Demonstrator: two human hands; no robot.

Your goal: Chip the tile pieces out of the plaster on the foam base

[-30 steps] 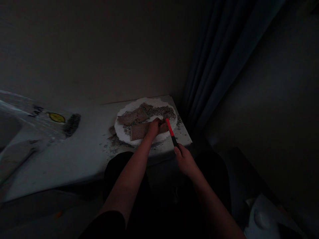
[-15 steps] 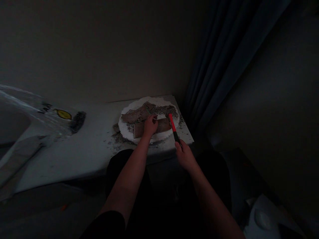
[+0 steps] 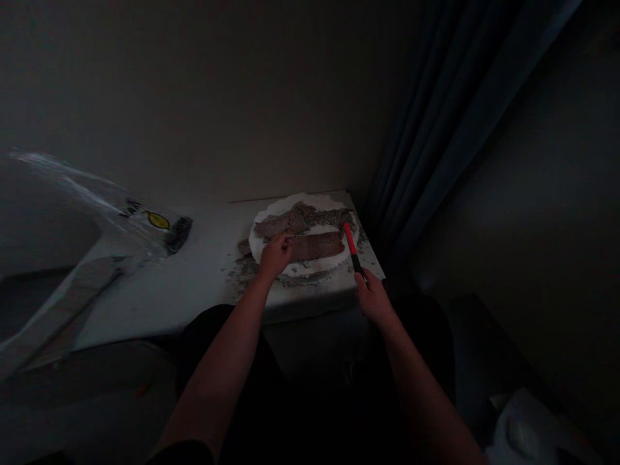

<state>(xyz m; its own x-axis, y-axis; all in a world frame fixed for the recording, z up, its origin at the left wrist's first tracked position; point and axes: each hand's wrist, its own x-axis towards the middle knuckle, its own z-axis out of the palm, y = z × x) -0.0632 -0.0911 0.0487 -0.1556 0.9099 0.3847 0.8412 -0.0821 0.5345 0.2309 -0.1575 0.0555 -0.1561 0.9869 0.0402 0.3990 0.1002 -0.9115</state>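
My left hand is closed around the left end of a long brown slab, its fingertips curled over the edge. The slab lies across a round white board with a ragged rim. In my right hand is a hammer with a red and black handle. Its far end is by the slab's right end, where the head is hard to make out against grey rubble. Behind the slab, a second, broken brown piece rests on the board.
Crumbs are scattered on the white table left of the board. Farther left lie a clear plastic bag with a yellow label and a dark brush-like object. A dark curtain hangs at the right.
My left hand has slid from the slab's middle to its left end. The hammer stays by the slab's right end. The whole view has shifted, so the table appears farther right.
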